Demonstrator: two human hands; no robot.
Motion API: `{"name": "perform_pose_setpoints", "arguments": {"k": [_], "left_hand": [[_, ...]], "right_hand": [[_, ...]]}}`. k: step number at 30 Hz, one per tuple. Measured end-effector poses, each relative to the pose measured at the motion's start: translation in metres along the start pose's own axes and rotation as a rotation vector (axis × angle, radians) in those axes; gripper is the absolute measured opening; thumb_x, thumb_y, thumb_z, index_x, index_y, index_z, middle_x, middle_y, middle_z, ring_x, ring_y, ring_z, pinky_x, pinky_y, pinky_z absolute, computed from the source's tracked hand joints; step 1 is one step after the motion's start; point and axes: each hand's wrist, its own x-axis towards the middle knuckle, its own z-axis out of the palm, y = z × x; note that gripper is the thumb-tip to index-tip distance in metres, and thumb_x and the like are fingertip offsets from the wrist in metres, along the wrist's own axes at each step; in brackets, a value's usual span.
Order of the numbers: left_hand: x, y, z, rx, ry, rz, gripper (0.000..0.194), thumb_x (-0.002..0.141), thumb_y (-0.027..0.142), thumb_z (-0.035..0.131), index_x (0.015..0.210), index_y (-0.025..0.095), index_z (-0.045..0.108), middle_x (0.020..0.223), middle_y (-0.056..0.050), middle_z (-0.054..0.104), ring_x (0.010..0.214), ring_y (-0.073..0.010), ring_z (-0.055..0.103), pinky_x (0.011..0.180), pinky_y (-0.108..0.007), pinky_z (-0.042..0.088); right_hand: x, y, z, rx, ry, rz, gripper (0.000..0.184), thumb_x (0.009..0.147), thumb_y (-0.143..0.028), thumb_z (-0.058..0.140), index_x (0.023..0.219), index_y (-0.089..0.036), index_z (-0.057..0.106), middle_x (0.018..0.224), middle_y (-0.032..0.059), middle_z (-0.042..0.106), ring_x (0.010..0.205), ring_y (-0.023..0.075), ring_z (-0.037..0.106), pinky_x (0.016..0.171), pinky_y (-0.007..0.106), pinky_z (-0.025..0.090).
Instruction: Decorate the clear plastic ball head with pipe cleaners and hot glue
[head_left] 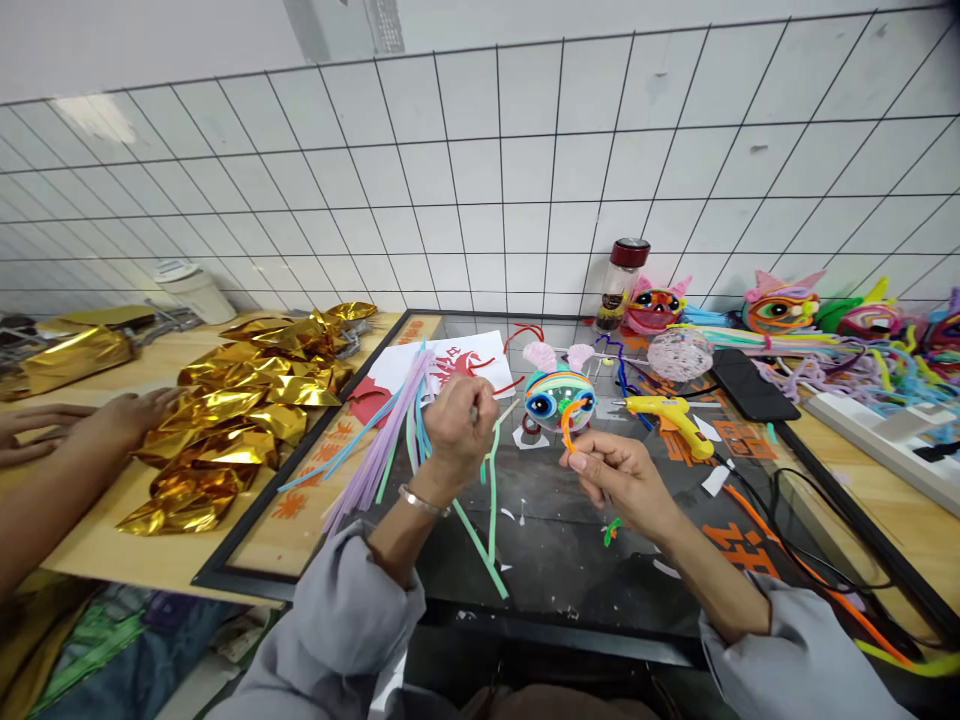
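Between the thumb and fingers of my right hand (619, 482) is the lower end of a bent orange pipe cleaner (568, 425). Its curved top overlaps the front of a round animal head (558, 383) with pink ears, striped bands and big blue eyes. My left hand (459, 428) is a closed fist, raised to the left of that head; whatever it may hold is hidden. Beside and behind this wrist lies a bundle of lilac, blue and green pipe cleaners (386, 440). A yellow hot glue gun (671, 415) rests right of the head.
Gold foil pieces (247, 410) cover the table at left, near another person's hand (124, 420). Behind stand a lidded bottle (622, 285) and finished animal heads (780, 305). A phone (754, 385), black cable (814, 570) and white power strip (885, 440) are at right.
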Motion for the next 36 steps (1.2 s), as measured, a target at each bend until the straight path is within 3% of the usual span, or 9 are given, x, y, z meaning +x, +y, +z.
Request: {"name": "perform_pose_setpoints", "arguments": {"k": [5,9,12,15,18,21,28,33,36], "left_hand": [[-0.006,0.012,0.004,-0.088,-0.1,0.05,0.035,0.091,0.019,0.048,0.056,0.02,0.044,0.053,0.003,0.042,0.051,-0.0108,0.039,0.055,-0.026,0.032],[-0.014,0.022,0.011,-0.254,-0.227,0.071,0.017,0.091,0.019,0.055,0.078,0.017,0.066,0.07,-0.003,0.067,0.065,-0.0125,0.06,0.063,-0.024,0.045],[-0.019,0.027,0.017,-0.405,-0.301,-0.062,0.011,0.089,0.02,0.06,0.087,0.017,0.071,0.079,-0.005,0.072,0.071,-0.0128,0.063,0.065,-0.024,0.047],[-0.023,0.03,0.02,-0.565,-0.36,-0.3,0.009,0.083,0.025,0.068,0.082,0.016,0.071,0.075,-0.003,0.071,0.066,-0.0113,0.06,0.06,-0.022,0.046],[-0.024,0.032,0.022,-0.69,-0.369,-0.519,0.016,0.075,0.029,0.075,0.076,0.015,0.068,0.071,-0.001,0.066,0.062,-0.0096,0.057,0.06,-0.022,0.044],[-0.023,0.032,0.023,-0.754,-0.382,-0.645,0.024,0.069,0.033,0.079,0.073,0.014,0.065,0.067,0.001,0.062,0.059,-0.0081,0.053,0.059,-0.021,0.042],[-0.02,0.029,0.025,-0.838,-0.482,-0.716,0.033,0.061,0.037,0.084,0.068,0.014,0.062,0.064,0.002,0.059,0.058,-0.0075,0.05,0.055,-0.02,0.04],[-0.018,0.027,0.025,-0.908,-0.61,-0.751,0.036,0.056,0.038,0.086,0.067,0.013,0.062,0.061,0.003,0.057,0.055,-0.0062,0.046,0.053,-0.019,0.036],[-0.02,0.027,0.024,-0.845,-0.581,-0.708,0.033,0.061,0.037,0.083,0.066,0.013,0.062,0.061,0.002,0.058,0.056,-0.0072,0.048,0.054,-0.02,0.037]], "right_hand": [[0.004,0.003,-0.001,0.013,0.051,0.005,0.032,0.08,-0.048,0.066,0.077,-0.016,0.066,0.042,-0.0057,0.049,0.036,0.0069,0.039,0.04,0.021,0.03],[0.005,0.006,-0.005,0.067,0.07,0.006,0.033,0.08,-0.049,0.066,0.079,-0.016,0.067,0.044,-0.0059,0.048,0.038,0.0073,0.04,0.04,0.021,0.031],[0.006,0.008,-0.006,0.091,0.115,-0.047,0.031,0.081,-0.048,0.066,0.08,-0.017,0.067,0.047,-0.0067,0.044,0.041,0.0068,0.038,0.043,0.022,0.031],[0.006,0.006,-0.005,0.125,0.196,-0.1,0.029,0.08,-0.046,0.068,0.082,-0.018,0.066,0.052,-0.0067,0.041,0.043,0.0055,0.032,0.043,0.022,0.025],[0.005,0.002,-0.003,0.128,0.186,-0.071,0.031,0.077,-0.047,0.07,0.084,-0.017,0.068,0.053,-0.0069,0.038,0.044,0.0052,0.026,0.043,0.023,0.019],[0.004,0.0,-0.002,0.112,0.148,-0.029,0.036,0.073,-0.048,0.073,0.087,-0.015,0.07,0.051,-0.0081,0.033,0.046,0.0053,0.022,0.045,0.023,0.016],[0.004,-0.004,-0.003,-0.018,0.223,-0.088,0.03,0.065,-0.044,0.078,0.068,-0.016,0.066,0.057,-0.0031,0.05,0.053,0.0081,0.037,0.05,0.023,0.028],[0.002,-0.007,-0.006,-0.007,0.105,-0.056,0.033,0.069,-0.047,0.073,0.063,-0.017,0.06,0.052,-0.0059,0.041,0.049,0.0072,0.031,0.047,0.022,0.025],[0.001,-0.006,-0.006,-0.158,0.152,-0.123,0.032,0.075,-0.046,0.068,0.064,-0.017,0.058,0.055,-0.0048,0.044,0.051,0.0082,0.034,0.049,0.023,0.028]]}}
